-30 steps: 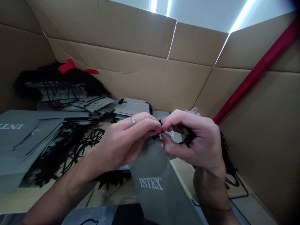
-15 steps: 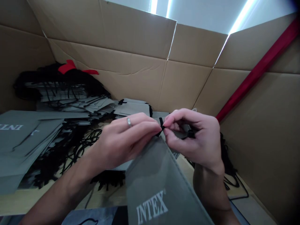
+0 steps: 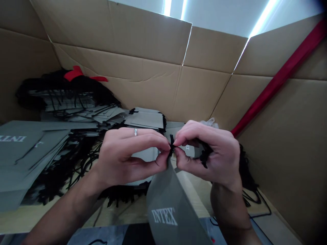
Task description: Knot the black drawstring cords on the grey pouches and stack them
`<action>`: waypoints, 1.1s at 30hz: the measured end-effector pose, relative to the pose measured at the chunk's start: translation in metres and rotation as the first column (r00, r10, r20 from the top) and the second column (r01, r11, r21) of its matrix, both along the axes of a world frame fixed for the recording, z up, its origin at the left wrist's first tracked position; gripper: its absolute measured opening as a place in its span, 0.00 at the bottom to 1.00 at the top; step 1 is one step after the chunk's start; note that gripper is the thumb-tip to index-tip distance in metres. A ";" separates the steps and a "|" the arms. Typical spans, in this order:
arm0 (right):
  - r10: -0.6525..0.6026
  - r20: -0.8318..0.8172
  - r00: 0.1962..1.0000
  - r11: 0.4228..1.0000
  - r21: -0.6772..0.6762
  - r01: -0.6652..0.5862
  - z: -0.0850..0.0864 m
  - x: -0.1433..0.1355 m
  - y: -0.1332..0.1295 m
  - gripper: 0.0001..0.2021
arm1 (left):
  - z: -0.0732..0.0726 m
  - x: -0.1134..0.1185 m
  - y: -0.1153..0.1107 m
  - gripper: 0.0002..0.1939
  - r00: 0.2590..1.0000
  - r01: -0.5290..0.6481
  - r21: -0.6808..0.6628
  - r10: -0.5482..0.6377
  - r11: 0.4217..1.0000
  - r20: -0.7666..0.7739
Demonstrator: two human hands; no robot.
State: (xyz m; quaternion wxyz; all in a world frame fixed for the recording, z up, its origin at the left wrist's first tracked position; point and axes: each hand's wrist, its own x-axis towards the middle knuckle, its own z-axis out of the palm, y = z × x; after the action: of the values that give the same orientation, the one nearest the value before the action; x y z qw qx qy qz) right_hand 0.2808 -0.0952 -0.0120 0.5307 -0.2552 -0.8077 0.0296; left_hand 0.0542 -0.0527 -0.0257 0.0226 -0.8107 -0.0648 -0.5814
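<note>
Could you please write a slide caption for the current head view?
Left hand and right hand pinch a black cord at the top of a grey INTEX panel.

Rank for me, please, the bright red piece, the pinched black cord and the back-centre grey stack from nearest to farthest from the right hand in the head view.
1. Black cord: pinched by the right hand, on its left.
2. Grey stack: back centre, farther left.
3. Bright red piece: upper left.
</note>
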 end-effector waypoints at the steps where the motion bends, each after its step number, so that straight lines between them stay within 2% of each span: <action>1: 0.024 -0.020 1.000 0.999 -0.033 -0.025 0.000 0.000 0.001 0.14 | 0.001 0.001 0.001 0.12 0.999 0.042 -0.060 -0.041 0.997 0.010; 4: 0.101 -0.089 0.991 0.985 -0.129 -0.112 -0.001 -0.001 0.002 0.12 | 0.001 0.001 0.007 0.13 0.975 0.222 -0.199 -0.217 0.955 0.046; 6: 0.095 -0.120 0.988 0.980 -0.163 -0.114 -0.001 -0.002 0.002 0.11 | 0.001 0.001 0.009 0.13 0.961 0.277 -0.228 -0.272 0.934 0.052; 8: 0.036 -0.116 0.993 0.985 -0.165 -0.055 0.000 -0.003 0.001 0.11 | 0.001 0.000 0.007 0.13 0.981 0.192 -0.168 -0.191 0.967 0.025; 10: -0.033 -0.082 0.996 0.989 -0.146 0.021 0.000 -0.003 -0.002 0.12 | 0.001 -0.002 0.002 0.12 0.999 0.027 -0.025 -0.028 0.999 -0.036; 12: -0.076 -0.042 0.996 0.991 -0.111 0.071 0.002 -0.002 -0.005 0.13 | 0.001 -0.004 -0.005 0.11 0.990 -0.087 0.126 0.100 0.988 -0.097; 14: -0.088 -0.012 0.996 0.994 -0.070 0.087 0.002 -0.002 -0.006 0.13 | 0.001 -0.004 -0.010 0.10 0.982 -0.117 0.188 0.142 0.975 -0.125; 16: -0.072 -0.005 0.997 0.996 -0.044 0.071 0.002 -0.002 -0.006 0.14 | -0.001 -0.003 -0.012 0.10 0.987 -0.112 0.146 0.126 0.983 -0.096; 18: -0.027 -0.018 0.999 0.999 -0.028 0.026 0.001 -0.001 -0.003 0.16 | -0.002 -0.001 -0.010 0.11 0.995 -0.085 0.031 0.086 0.996 -0.046; 21: 0.045 -0.056 0.997 0.998 -0.031 -0.047 0.000 -0.002 0.001 0.16 | -0.004 0.002 -0.004 0.13 0.999 0.038 -0.148 -0.035 0.988 0.024; 25: 0.085 -0.107 0.991 0.995 -0.047 -0.090 -0.001 -0.004 0.004 0.16 | -0.001 0.006 0.004 0.13 0.958 0.286 -0.265 -0.271 0.921 0.090; 27: 0.079 -0.130 0.988 0.996 -0.023 -0.083 -0.002 -0.004 0.005 0.16 | 0.002 0.008 0.006 0.13 0.926 0.378 -0.324 -0.356 0.868 0.127; 31: 0.020 -0.121 0.992 0.993 0.118 -0.006 -0.003 -0.004 0.007 0.17 | 0.006 0.010 0.006 0.12 0.890 0.446 -0.582 -0.405 0.680 0.210; 33: 0.002 -0.073 0.997 0.986 0.167 0.010 -0.002 -0.003 0.008 0.17 | 0.006 0.011 0.004 0.13 0.896 0.434 -0.649 -0.378 0.625 0.235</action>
State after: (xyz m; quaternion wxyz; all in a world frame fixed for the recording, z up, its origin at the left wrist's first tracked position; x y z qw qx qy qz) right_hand 0.2782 -0.0876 -0.0138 0.5796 -0.2102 -0.7868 -0.0300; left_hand 0.0655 -0.0482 -0.0194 -0.4130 -0.7310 -0.0915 -0.5354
